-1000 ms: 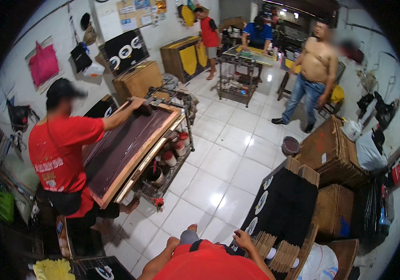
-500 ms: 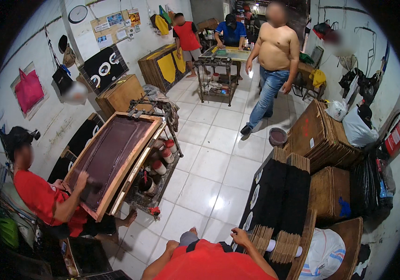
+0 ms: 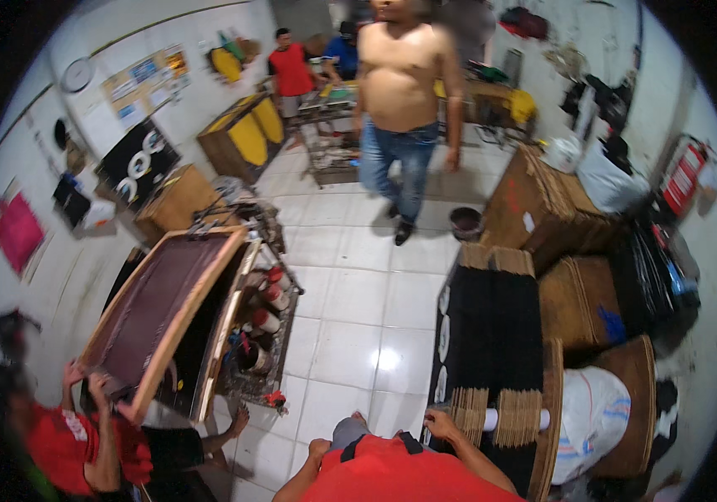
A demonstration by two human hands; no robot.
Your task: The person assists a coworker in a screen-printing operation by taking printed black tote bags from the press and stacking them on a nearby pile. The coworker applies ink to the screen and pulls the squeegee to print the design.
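My left hand (image 3: 318, 449) hangs beside my grey shorts (image 3: 347, 432), its fingers curled; whatever it might hold is hidden. My right hand (image 3: 440, 425) is at the near left side of a long rack of black fabric panels (image 3: 495, 326) with white round prints and cardboard bundles (image 3: 516, 418). Its fingers are bent, too small to show whether anything is in them.
At left, a co-worker in red (image 3: 82, 448) grips the lower end of a wooden-framed screen (image 3: 162, 301) above ink pots (image 3: 262, 320). A shirtless person (image 3: 398, 88) stands ahead near a bucket (image 3: 465, 224). Two others work behind. Board stacks (image 3: 534, 192) line the right.
The shirtless person has walked leftward and nearer. The co-worker in red has bent lower, hands now at the screen's near end. My view has shifted; my hands stay low at my sides.
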